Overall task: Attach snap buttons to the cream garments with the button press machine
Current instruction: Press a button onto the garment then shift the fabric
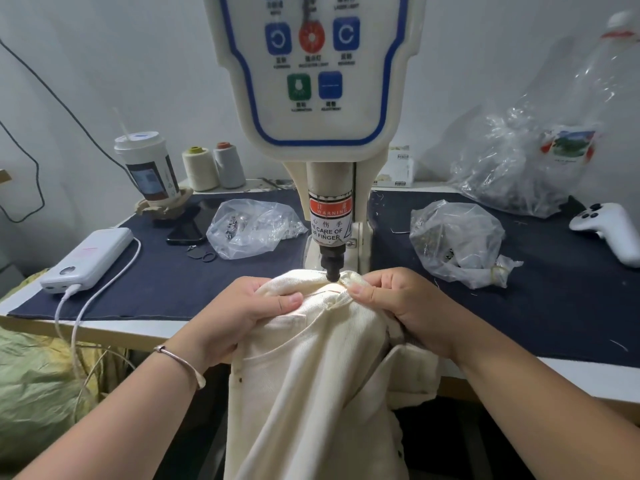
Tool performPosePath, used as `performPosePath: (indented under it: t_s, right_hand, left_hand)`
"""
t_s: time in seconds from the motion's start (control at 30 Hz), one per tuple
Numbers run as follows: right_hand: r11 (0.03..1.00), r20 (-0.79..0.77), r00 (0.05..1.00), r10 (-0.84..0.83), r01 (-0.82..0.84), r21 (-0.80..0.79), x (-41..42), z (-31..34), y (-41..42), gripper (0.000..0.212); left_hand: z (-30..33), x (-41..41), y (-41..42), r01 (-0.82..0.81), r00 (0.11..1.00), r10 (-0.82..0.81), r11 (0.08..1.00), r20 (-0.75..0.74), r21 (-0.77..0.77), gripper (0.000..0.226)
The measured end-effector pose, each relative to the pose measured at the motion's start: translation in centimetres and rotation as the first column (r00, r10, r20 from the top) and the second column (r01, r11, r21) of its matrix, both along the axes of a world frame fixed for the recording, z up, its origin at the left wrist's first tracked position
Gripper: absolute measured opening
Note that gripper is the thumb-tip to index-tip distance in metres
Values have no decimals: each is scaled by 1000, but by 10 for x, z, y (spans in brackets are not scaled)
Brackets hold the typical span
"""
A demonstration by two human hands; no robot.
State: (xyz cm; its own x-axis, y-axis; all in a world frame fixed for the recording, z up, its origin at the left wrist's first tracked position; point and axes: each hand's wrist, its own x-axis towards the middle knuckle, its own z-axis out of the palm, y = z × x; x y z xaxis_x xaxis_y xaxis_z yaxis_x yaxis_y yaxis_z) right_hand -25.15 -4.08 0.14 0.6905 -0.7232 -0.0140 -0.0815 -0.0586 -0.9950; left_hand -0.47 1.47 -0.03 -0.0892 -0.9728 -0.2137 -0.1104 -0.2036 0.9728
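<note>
Left hand (258, 301) and right hand (391, 296) each pinched the cream garment (311, 368), bunched under the press head (333, 268) at the table edge. Best to flatten the cloth, centre the spot, thumbs clear of the punch. Button bags (252, 226) sat behind.

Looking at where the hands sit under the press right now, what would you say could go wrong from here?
1. The right hand and left hand pinch the cream twill garment close beside the black press punch; a fingertip could get caught, as the red warning label cautions.
2. The fabric looks bunched under the punch, so the snap might set crooked or through extra layers.
</note>
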Motion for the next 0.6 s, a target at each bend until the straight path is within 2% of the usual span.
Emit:
performPosePath:
  t_s: [0.17,0.43,0.53,0.6]
  right_hand:
    - [992,121,991,-49,34,124,2,-12,2,41]
    - [980,209,975,-79,37,196,3,-15,2,32]
    - [979,226,970,-90,44,201,2,-16,4,32]
    - [977,234,968,-90,40,211,1,-16,4,31]
  left_hand:
    - [1,-2,-2,3,1000,-2,999,-22,32,40]
    - [0,-5,-8,-66,997,68,996,-39,53,34]
    - [0,-8,-10,-118,993,119,991,-16,65,14]
    - [-1,-9,-11,-159,987,161,985,-20,64,13]
